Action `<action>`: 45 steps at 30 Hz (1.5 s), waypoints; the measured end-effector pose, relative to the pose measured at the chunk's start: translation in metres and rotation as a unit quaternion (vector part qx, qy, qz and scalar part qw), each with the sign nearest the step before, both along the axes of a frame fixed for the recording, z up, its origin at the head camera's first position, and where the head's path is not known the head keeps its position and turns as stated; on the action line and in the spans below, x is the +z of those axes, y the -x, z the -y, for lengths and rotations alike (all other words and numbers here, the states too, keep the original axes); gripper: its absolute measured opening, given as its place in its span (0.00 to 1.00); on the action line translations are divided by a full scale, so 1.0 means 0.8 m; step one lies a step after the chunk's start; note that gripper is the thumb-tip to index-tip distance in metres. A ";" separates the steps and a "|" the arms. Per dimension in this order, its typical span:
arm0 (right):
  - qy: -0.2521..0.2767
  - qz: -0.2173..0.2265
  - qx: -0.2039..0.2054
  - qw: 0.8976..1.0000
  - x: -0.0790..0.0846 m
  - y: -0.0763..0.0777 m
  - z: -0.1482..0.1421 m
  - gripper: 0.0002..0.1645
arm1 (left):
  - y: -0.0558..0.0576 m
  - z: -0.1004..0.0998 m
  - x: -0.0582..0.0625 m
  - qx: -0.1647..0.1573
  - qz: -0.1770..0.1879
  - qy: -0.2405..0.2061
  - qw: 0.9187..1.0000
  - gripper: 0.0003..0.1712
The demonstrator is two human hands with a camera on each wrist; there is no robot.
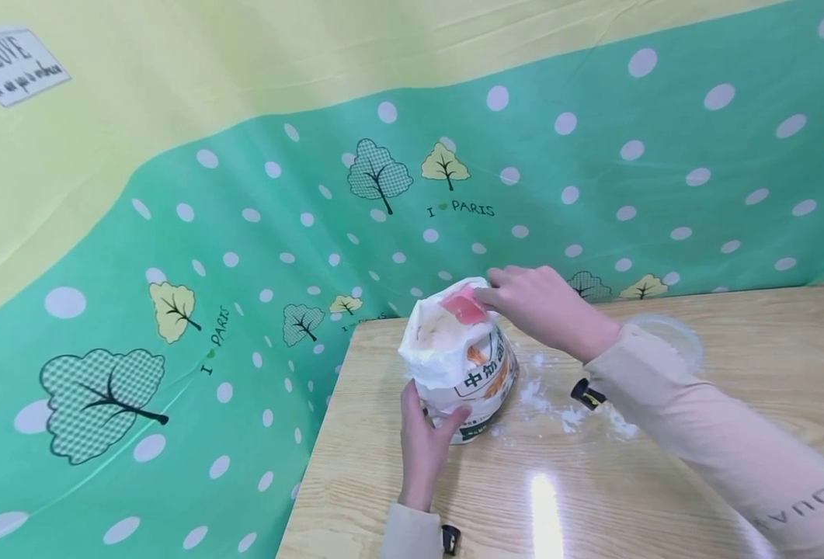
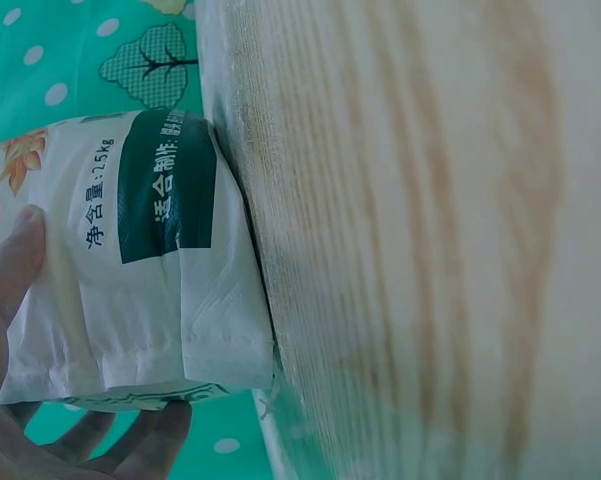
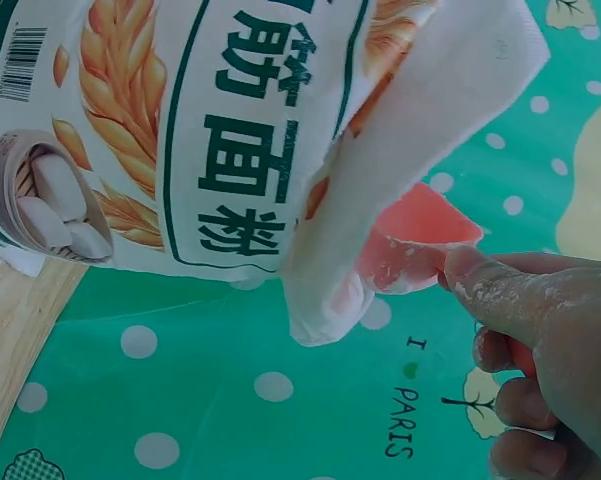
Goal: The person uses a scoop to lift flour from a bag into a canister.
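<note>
A white flour bag [image 1: 446,397] stands on the table with its top rolled open and flour visible inside. My left hand [image 1: 427,446] grips its lower side, thumb on the front and fingers round the other side; the left wrist view shows the thumb lying against the printed bag [image 2: 100,330]. At the bag's mouth, my right hand [image 1: 540,307] pinches a pink scoop [image 1: 464,305]. In the right wrist view the scoop [image 3: 420,240] is partly hidden behind the bag's folded rim, and white powder coats the thumb of the right hand [image 3: 580,340].
White flour smears [image 1: 536,396] lie on the wooden table [image 1: 356,481] right of the bag. A clear round plastic container [image 1: 677,341] is partly hidden behind my right forearm. A green and yellow patterned cloth [image 1: 565,186] hangs along the table's back and left edges.
</note>
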State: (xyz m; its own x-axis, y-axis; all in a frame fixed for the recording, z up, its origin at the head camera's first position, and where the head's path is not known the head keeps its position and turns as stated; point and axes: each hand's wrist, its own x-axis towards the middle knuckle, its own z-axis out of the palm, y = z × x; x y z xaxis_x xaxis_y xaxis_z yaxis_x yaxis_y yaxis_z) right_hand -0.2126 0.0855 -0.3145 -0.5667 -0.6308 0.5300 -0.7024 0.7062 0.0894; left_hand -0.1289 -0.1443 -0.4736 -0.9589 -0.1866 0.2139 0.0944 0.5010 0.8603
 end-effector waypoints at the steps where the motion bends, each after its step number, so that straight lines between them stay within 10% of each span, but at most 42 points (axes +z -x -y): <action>1: -0.009 -0.005 0.000 1.000 -0.001 0.001 0.001 0.16 | 0.000 0.000 0.000 -0.001 -0.003 -0.002 1.000 0.51; 14: -0.073 -0.093 0.000 0.993 -0.017 0.016 0.011 0.19 | 0.001 -0.001 0.003 -0.014 -0.002 -0.004 1.000 0.50; 45: -0.137 -0.058 -0.025 0.989 -0.012 0.028 0.039 0.13 | -0.001 0.003 0.000 -0.004 -0.007 -0.002 1.000 0.50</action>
